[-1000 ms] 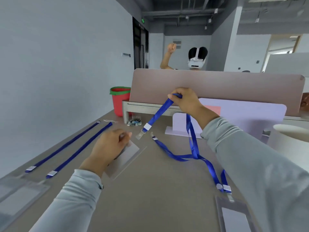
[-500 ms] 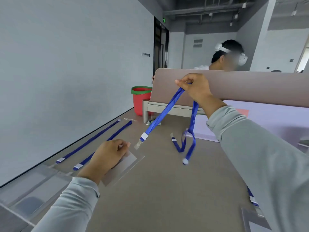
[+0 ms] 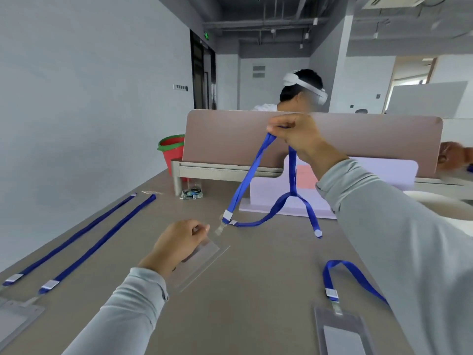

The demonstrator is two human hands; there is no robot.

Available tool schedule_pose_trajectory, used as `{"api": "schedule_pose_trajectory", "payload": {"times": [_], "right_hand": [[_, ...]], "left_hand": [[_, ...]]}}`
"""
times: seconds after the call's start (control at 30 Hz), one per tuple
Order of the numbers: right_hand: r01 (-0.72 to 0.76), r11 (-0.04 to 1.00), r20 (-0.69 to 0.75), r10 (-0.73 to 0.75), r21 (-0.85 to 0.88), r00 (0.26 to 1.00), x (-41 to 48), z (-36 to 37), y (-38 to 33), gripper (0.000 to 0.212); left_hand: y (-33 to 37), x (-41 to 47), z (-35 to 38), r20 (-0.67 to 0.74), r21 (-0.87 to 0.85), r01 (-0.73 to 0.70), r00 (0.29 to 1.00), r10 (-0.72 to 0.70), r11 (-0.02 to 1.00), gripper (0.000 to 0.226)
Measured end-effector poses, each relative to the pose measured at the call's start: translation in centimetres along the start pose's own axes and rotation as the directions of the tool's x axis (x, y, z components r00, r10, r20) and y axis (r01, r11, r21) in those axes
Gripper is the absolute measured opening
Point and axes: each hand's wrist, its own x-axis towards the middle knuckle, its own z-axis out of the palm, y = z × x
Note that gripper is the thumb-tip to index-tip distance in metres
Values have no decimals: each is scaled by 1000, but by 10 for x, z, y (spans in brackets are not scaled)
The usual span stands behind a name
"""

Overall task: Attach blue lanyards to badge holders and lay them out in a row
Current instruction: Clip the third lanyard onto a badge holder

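While the right hand [image 3: 298, 135] pinches the blue lanyard [image 3: 245, 180] by its loop, fingers curled tight round the strap and raised well above the desk [image 3: 256, 298], the left hand [image 3: 179, 245] grips the top edge of a clear badge holder [image 3: 204, 257] near desk centre. The lanyard's clip end [image 3: 220, 228] hangs down-left, just beside the holder's top edge and the left fingertips; clip-to-holder contact: cannot tell. A second strand drops from the same hand and forks, one tail curving toward the clip. Two laid-out lanyards [image 3: 101, 242] run straight and parallel along the desk's left edge to holders at the near-left corner [image 3: 15, 316]. An assembled badge holder [image 3: 340, 334] with its own strap [image 3: 358, 274] sits at the near-right edge, partly hidden by the right sleeve. A partition [image 3: 230, 134] stands on the far edge, red bucket [image 3: 171, 152] beyond its left end.
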Motion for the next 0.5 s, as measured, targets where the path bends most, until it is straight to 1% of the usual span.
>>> {"api": "schedule_pose_trajectory", "payload": {"times": [0.03, 0.07, 0.1, 0.17, 0.2, 0.23, 0.3, 0.33, 0.37, 0.4, 0.43, 0.47, 0.5], "right_hand": [[-22, 998, 15, 21, 62, 1000, -1, -6, -1, 28], [-32, 998, 33, 30, 60, 999, -1, -12, -1, 34], [-35, 999, 59, 35, 12, 998, -2, -17, 0, 39], [-12, 970, 133, 46, -244, 990, -4, -28, 5, 40], [5, 929, 129, 47, -370, 991, -4, -33, 11, 38], [-4, 894, 70, 40, -449, 997, -3, -38, 17, 36], [-29, 867, -97, -22, -497, 995, -2, -48, 24, 33], [-37, 860, -127, -33, -509, 991, -3, -53, 27, 32], [-45, 858, -93, -2, -511, 996, -4, -57, 29, 29], [-51, 859, -9, 54, -509, 999, -7, -61, 31, 27], [-49, 860, 91, 110, -507, 990, -10, -64, 33, 30], [-40, 850, 183, 159, -524, 970, -14, -68, 33, 35], [-23, 819, 262, 210, -573, 942, -18, -73, 33, 39]], "left_hand": [[5, 1, 5, 2, -11, 0, 1000, 0, 1000, 29], [8, 2, 10, 2, -19, 1, 1000, -1, 1000, 29], [10, 4, 14, 0, -21, 0, 1000, 0, 1000, 29], [15, 7, 21, -10, -4, -8, 1000, 8, 1000, 33], [16, 9, 25, -14, 1, -10, 1000, 10, 1000, 35], [18, 11, 27, -19, 1, -3, 1000, 3, 1000, 36], [22, 13, 31, -52, -6, 23, 998, -23, 1000, 35], [24, 15, 32, -75, -13, 31, 997, -31, 999, 33], [25, 19, 32, -98, -18, 40, 994, -41, 999, 33], [24, 23, 31, -121, -30, 54, 991, -57, 998, 35], [24, 27, 29, -147, -54, 68, 986, -76, 996, 38], [22, 31, 27, -172, -85, 79, 981, -93, 993, 41], [20, 36, 26, -197, -116, 89, 974, -110, 989, 42]]}}
